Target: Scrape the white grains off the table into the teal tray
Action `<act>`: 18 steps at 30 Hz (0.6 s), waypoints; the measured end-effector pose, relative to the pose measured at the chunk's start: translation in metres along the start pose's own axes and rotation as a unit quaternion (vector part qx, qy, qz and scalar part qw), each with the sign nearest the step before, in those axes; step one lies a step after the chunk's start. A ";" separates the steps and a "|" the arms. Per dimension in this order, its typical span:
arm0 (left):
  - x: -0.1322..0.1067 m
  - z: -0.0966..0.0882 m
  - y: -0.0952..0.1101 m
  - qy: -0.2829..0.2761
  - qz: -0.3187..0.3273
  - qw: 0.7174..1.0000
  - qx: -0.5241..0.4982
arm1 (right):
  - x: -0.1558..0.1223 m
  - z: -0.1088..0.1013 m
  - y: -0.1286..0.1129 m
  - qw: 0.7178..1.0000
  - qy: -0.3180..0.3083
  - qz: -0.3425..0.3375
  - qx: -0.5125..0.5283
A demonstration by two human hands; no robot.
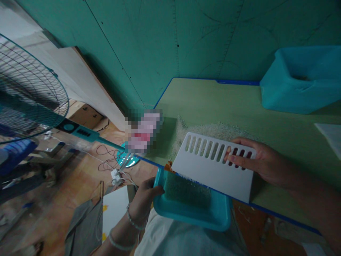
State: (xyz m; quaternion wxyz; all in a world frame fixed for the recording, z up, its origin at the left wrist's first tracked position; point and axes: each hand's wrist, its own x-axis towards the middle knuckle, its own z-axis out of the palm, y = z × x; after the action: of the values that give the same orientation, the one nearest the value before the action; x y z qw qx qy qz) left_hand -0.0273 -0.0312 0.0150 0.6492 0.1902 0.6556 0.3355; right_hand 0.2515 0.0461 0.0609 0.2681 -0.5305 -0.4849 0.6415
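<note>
My left hand (147, 197) is closed on the left rim of a teal plastic tray (191, 215), tucked below the table's front edge. Small pale granules (186, 192) lie inside it. In my right hand (250, 158) is a white slotted plastic board (213, 170), its slots along the upper side and my fingers wrapped through them at the right end. Its lower edge reaches the table edge above the tray. Behind the board, a spread of small whitish granules (213, 128) lies on the green tabletop (239, 101).
A teal bin (298, 85) stands at the table's back right, near a white sheet (330, 137). A blurred pink-and-white object (145, 131) sits at the left corner. Left of the table are a floor fan (29, 89), cables and a power strip (116, 176). A green wall backs the table.
</note>
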 end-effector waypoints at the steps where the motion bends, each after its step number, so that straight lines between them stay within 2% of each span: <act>1: 0.000 0.000 0.000 0.000 -0.001 1.000 0.000 | 0.000 0.000 0.000 1.000 0.003 0.000 -0.001; 9: 0.001 -0.002 -0.002 0.005 0.007 1.000 0.003 | -0.001 -0.002 -0.001 1.000 -0.003 -0.002 -0.004; 18: 0.000 0.000 -0.001 0.008 0.009 1.000 0.014 | -0.003 -0.001 0.000 0.999 -0.039 0.005 -0.008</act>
State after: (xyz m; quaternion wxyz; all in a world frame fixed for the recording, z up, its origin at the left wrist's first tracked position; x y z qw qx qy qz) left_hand -0.0275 -0.0320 0.0147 0.6383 0.2024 0.6633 0.3341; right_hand 0.2533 0.0442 0.0619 0.2411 -0.5096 -0.4974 0.6593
